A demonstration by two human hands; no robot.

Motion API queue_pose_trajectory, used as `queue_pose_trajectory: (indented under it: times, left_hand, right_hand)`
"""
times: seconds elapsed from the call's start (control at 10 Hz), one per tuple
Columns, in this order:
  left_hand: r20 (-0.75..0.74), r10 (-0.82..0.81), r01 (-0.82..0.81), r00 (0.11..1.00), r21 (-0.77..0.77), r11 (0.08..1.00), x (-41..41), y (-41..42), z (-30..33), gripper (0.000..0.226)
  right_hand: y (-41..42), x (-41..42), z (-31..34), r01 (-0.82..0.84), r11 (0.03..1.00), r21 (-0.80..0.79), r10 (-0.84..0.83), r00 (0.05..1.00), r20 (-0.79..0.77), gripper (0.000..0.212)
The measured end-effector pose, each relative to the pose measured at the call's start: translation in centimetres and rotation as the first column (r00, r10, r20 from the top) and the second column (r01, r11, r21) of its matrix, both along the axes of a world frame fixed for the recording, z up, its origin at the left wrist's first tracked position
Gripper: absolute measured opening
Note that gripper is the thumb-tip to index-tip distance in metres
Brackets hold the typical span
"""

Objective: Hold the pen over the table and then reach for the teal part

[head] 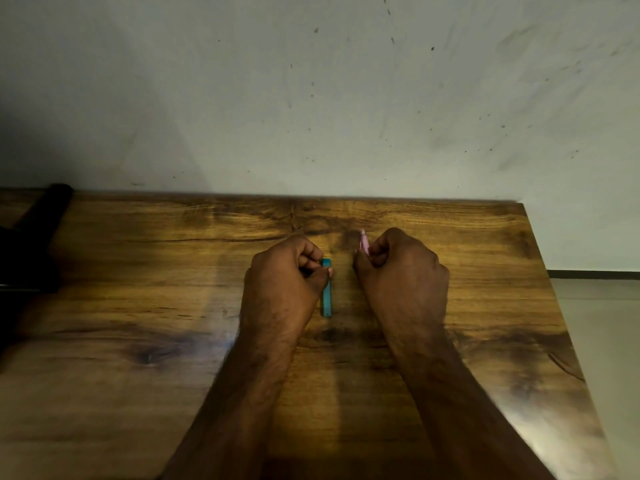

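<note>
Both hands are mid-handling: left hand (287, 271) is pinching the blue strip (326, 292) lying flat on the wooden table (138, 306), right hand (398, 268) is curling round a raised pink piece (363, 242), apart, seemingly not yet joined.

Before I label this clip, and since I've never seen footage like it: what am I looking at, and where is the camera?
It is one picture from a camera worn on a person's head, looking forward and down. Two bare hands rest on a wooden table against a pale wall. The left hand pinches a blue stick lying on the wood. The right hand grips a small pink thing, mostly hidden by fingers. A dark object sits far left, too dim to identify.
</note>
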State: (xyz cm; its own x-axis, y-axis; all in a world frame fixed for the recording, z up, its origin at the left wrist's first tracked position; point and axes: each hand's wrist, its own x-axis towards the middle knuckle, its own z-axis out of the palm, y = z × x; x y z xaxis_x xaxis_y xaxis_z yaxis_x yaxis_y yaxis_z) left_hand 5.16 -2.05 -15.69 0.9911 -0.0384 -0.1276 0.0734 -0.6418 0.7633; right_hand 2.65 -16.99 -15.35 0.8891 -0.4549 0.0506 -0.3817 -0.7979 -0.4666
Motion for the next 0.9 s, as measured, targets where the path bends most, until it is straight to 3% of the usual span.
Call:
queue_pose_trajectory:
  times: [0.6,0.8,0.9]
  left_hand:
    - [0.082,0.016,-0.021,0.997,0.056,0.998,-0.4,0.0,0.4,0.011]
    - [0.178,-0.007,-0.009,0.984,0.092,0.996,-1.4,0.2,2.8,0.028]
    - [0.294,-0.003,-0.026,0.956,0.097,0.995,-2.4,0.3,5.6,0.039]
  right_hand:
    - [-0.3,-0.1,0.1,-0.008,1.000,0.023,0.009,0.999,-0.037,0.034]
    - [0.3,-1.0,3.0,-0.049,0.998,0.040,0.047,0.997,0.065,0.040]
    - [0.4,-2.6,5.3,-0.096,0.993,0.070,0.080,0.976,0.203,0.039]
